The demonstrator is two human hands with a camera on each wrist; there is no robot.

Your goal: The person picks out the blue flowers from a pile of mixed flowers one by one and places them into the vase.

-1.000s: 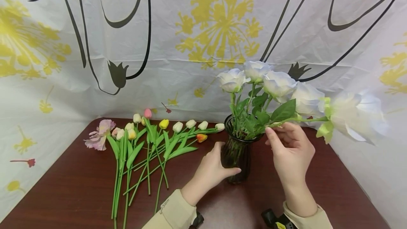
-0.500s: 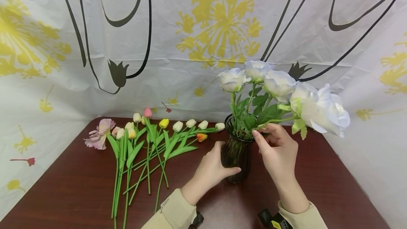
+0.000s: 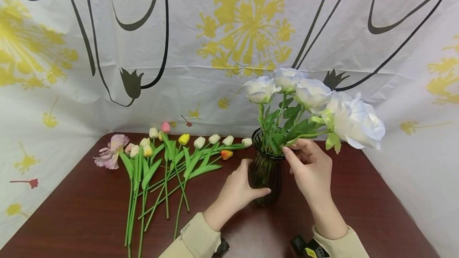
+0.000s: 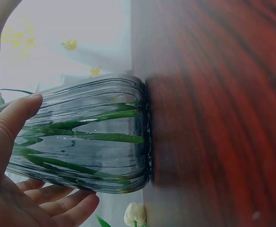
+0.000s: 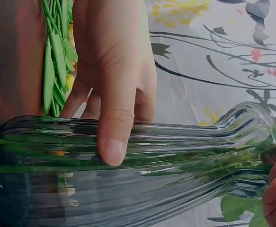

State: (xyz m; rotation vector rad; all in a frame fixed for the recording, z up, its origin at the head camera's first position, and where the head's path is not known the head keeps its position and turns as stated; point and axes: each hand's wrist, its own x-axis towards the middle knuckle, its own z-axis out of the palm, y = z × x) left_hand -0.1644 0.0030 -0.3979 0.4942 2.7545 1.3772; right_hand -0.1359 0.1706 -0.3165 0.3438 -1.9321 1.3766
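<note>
A dark ribbed glass vase (image 3: 267, 172) stands upright on the table. My left hand (image 3: 234, 190) holds it from the left, thumb across its near side and fingers on the far side, as the left wrist view shows. Several green stems (image 4: 114, 137) reach down inside the glass. White artificial roses (image 3: 261, 90) rise above the rim with green leaves. Beside the rim, my right hand (image 3: 313, 170) pinches the stem (image 3: 312, 135) of another white rose (image 3: 362, 124), whose head leans out to the right and overlaps a rose behind it. This stem's lower end is hidden.
Several artificial tulips (image 3: 184, 139), white, yellow, pink and orange, lie on the dark red table (image 3: 86, 206) left of the vase. A pink-purple ruffled flower (image 3: 112, 151) lies at the far left. Behind the table hangs a white printed cloth (image 3: 186, 55).
My right hand has moved left to the vase's rim with the rose, so its head is closer to the other roses. My left hand has stayed on the vase.
</note>
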